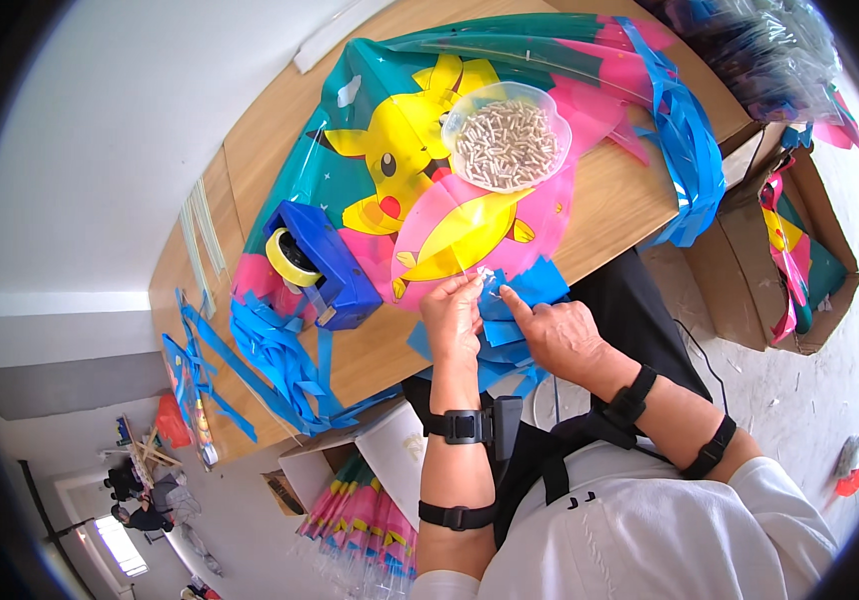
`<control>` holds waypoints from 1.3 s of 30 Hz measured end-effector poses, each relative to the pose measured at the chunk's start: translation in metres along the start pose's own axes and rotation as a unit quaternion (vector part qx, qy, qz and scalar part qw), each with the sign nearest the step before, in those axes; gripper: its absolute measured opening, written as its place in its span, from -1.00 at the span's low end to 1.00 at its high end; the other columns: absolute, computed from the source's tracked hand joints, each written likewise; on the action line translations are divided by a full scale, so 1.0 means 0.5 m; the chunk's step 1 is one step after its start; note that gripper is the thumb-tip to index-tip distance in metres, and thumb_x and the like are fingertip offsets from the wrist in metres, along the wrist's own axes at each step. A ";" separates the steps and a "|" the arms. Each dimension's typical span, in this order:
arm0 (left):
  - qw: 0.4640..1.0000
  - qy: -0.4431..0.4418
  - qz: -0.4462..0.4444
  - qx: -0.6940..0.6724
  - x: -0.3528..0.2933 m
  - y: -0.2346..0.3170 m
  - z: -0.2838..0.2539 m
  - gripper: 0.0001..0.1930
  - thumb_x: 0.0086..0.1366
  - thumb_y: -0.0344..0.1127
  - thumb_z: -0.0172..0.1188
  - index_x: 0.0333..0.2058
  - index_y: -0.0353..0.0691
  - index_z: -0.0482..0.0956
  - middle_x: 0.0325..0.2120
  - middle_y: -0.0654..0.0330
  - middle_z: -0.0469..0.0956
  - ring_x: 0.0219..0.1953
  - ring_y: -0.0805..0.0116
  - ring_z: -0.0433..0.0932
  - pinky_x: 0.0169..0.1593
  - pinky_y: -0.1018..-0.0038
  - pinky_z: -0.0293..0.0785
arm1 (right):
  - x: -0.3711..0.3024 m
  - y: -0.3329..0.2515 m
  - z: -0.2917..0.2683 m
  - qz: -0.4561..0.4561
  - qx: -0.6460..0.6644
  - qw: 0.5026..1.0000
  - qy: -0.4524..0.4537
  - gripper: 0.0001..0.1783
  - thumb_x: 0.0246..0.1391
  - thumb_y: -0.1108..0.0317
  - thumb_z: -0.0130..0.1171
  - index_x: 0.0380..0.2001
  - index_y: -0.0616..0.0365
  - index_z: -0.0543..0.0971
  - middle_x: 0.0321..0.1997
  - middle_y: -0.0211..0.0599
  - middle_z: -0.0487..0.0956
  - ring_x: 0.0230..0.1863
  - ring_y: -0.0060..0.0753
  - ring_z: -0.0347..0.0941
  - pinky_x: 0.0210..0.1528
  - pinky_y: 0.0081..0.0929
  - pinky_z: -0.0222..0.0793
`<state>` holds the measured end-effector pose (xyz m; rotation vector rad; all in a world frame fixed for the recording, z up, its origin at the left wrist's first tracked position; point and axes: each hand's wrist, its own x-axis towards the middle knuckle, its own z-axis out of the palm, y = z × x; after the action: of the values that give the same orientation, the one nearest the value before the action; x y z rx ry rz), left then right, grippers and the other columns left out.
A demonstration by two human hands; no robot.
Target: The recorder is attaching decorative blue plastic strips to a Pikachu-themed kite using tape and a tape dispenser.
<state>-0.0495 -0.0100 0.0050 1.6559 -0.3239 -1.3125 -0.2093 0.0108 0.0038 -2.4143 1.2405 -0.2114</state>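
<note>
A kite of thin plastic sheet point(290, 190), teal and pink with a yellow cartoon animal, is spread over the table. At its near edge my left hand point(453, 312) is closed in a pinch, and small white bits show by the fingertips. What it grips is too small to make out. Beside it, my right hand point(562, 338) rests its index fingertip on folded blue plastic point(542, 282). Its other fingers are curled, the thumb is hidden, and I cannot make out what they hold. A clear bowl point(559, 112) of small white tube pieces point(506, 140) stands on the kite.
A blue tape dispenser point(352, 275) sits left of my hands. Blue streamers point(278, 345) hang at both table point(615, 215) ends. Thin white rods point(207, 235) lie at the left. An open carton point(835, 205) and another box point(325, 465) hold kites below. Bagged parts point(750, 50) are stacked far right.
</note>
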 end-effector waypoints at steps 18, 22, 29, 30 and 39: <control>0.979 0.023 0.180 0.097 0.013 -0.035 0.001 -0.85 0.18 -0.49 0.11 -0.27 -0.36 0.59 -0.64 0.40 0.38 -0.64 0.67 0.26 -0.59 0.69 0.11 | 0.024 -0.005 -0.035 0.008 0.015 0.999 -0.042 -0.40 -0.02 0.42 0.02 0.18 0.14 0.31 -0.60 -0.16 0.57 -0.56 -0.18 0.55 -0.52 -0.31 0.38; 0.989 -0.049 0.066 0.123 0.018 -0.008 -0.012 -0.81 0.22 -0.45 0.06 -0.23 -0.36 0.57 -0.62 0.35 0.39 -0.59 0.64 0.30 -0.54 0.64 0.20 | 0.024 -0.001 -0.034 0.012 0.025 0.999 -0.038 -0.41 -0.01 0.41 0.02 0.17 0.11 0.32 -0.60 -0.17 0.57 -0.55 -0.17 0.55 -0.52 -0.30 0.38; 0.676 0.156 0.466 0.548 0.049 0.062 0.032 -0.75 0.12 -0.42 0.18 -0.18 -0.23 0.57 -0.19 0.05 0.44 -0.15 0.10 0.39 -0.12 0.26 0.32 | 0.023 -0.002 -0.038 0.012 0.024 0.998 -0.054 -0.38 -0.03 0.42 0.03 0.19 0.07 0.31 -0.59 -0.17 0.56 -0.55 -0.15 0.54 -0.52 -0.29 0.38; 0.634 0.157 0.449 0.610 0.048 0.070 0.038 -0.74 0.10 -0.42 0.20 -0.18 -0.23 0.58 -0.11 0.03 0.42 -0.07 0.03 0.34 -0.03 0.22 0.29 | 0.024 -0.002 -0.041 0.016 0.027 0.998 -0.058 -0.38 -0.03 0.42 0.04 0.19 0.07 0.31 -0.59 -0.16 0.57 -0.54 -0.14 0.54 -0.52 -0.28 0.38; 0.592 0.105 0.594 0.535 0.047 0.032 0.015 -0.78 -0.07 -0.45 0.24 -0.36 -0.17 0.62 0.00 0.03 0.39 0.06 -0.04 0.31 0.09 0.10 0.22 | 0.016 0.034 -0.042 0.081 0.268 0.959 0.054 -0.56 -0.18 0.43 0.13 -0.10 0.15 0.50 -0.53 -0.05 0.56 -0.48 -0.08 0.53 -0.40 -0.24 0.42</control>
<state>-0.0413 -0.0383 0.0037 1.7297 -1.9534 0.2970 -0.2236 -0.0106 0.0150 -1.8489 1.2282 -0.5580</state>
